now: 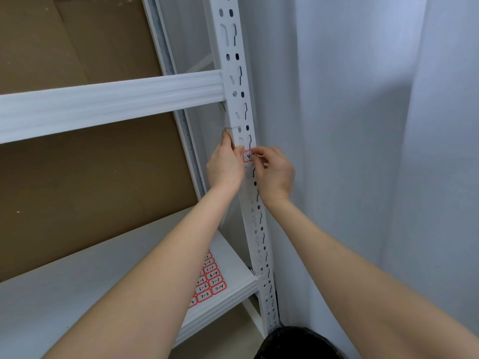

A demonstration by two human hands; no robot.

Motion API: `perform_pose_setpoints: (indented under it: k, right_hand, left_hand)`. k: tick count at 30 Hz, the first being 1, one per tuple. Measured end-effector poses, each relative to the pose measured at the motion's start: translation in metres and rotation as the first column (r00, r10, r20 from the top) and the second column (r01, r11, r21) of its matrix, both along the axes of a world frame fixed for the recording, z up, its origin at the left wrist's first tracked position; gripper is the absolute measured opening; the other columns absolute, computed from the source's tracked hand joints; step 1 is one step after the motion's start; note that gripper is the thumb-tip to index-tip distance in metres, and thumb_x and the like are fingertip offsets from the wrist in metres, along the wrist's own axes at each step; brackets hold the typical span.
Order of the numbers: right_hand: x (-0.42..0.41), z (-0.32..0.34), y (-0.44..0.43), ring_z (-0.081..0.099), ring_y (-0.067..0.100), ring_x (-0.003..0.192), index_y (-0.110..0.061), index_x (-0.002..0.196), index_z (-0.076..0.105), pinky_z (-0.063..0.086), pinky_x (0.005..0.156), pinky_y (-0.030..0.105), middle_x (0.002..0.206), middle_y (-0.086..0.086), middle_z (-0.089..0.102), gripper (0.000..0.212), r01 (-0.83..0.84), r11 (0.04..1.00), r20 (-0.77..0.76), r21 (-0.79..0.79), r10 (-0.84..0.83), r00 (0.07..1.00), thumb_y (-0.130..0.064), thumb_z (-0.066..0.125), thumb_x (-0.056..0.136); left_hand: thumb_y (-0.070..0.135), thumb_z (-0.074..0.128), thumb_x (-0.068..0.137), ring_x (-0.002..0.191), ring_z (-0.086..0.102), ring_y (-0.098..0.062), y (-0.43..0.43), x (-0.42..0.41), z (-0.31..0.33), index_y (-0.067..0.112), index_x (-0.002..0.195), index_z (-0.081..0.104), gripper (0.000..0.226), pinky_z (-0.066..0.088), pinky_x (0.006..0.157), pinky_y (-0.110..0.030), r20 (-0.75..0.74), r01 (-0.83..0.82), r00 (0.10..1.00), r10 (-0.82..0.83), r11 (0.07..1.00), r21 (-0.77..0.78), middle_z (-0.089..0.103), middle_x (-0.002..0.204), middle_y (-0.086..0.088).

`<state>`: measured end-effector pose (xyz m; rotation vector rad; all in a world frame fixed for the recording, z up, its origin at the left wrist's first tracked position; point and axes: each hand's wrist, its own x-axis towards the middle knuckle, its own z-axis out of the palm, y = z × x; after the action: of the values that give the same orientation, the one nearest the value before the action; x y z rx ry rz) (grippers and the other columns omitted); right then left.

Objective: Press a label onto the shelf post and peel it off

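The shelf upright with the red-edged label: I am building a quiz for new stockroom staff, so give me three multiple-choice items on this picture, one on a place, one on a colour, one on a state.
1. Where does the sheet of spare labels lie?
A. on the lower shelf board
B. on the upper beam
C. on the floor

2. What colour is the border of the label on the upright?
A. blue
B. red
C. green

3. What is the right hand doing?
A. hanging idle
B. gripping the beam
C. its fingertips pinch or press the label against the upright

Answers:
1. A, the sheet rests on the lower shelf board beside the left forearm.
2. B, a red outline frames the handwritten label.
3. C, its fingertips meet at the label's right edge, while the left hand holds the upright beside it.
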<state>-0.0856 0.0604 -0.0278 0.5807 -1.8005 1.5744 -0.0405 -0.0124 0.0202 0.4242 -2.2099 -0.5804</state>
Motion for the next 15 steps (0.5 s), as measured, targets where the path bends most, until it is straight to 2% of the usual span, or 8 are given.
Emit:
perform_pose_setpoints:
  k: [8, 13, 15]
  right_hand:
    - [-0.004, -0.003, -0.004, 0.062, 0.019, 0.071, -0.019, 0.087, 0.073, 0.050, 0.063, 0.033, 0.088, -0.004, 0.067, 0.010, 0.027, 0.999, -0.022, -0.019, -0.027, 0.999, -0.016, 0.064, 0.084]
    - [-0.005, 0.004, -0.001, 0.056, 0.017, 0.066, -0.018, 0.083, 0.073, 0.034, 0.056, 0.023, 0.082, -0.003, 0.065, 0.009, 0.033, 0.999, -0.018, 0.042, -0.032, 0.999, -0.017, 0.064, 0.084]
    - [-0.006, 0.010, 0.003, 0.056, 0.017, 0.069, -0.017, 0.082, 0.072, 0.034, 0.057, 0.023, 0.084, -0.002, 0.065, 0.010, 0.026, 0.997, -0.002, 0.071, -0.026, 1.000, -0.016, 0.062, 0.085]
  left_hand:
    - [0.025, 0.039, 0.100, 0.108, 0.057, -0.028, 0.002, -0.004, -0.001, 0.018, 0.136, 0.041, 0.037, 0.041, 0.078, -0.034, -0.005, -0.025, 1.000, 0.025, 0.999, 0.026, 0.060, 0.124, -0.005]
    - [0.025, 0.039, 0.099, 0.106, 0.058, -0.028, 0.002, -0.003, 0.000, 0.019, 0.135, 0.042, 0.037, 0.043, 0.079, -0.034, -0.012, -0.037, 0.999, 0.037, 0.998, 0.044, 0.060, 0.121, -0.005]
    - [0.025, 0.040, 0.099, 0.106, 0.059, -0.027, 0.002, -0.003, -0.001, 0.020, 0.136, 0.041, 0.037, 0.043, 0.079, -0.034, -0.010, -0.023, 1.000, 0.024, 0.999, 0.046, 0.060, 0.121, -0.005]
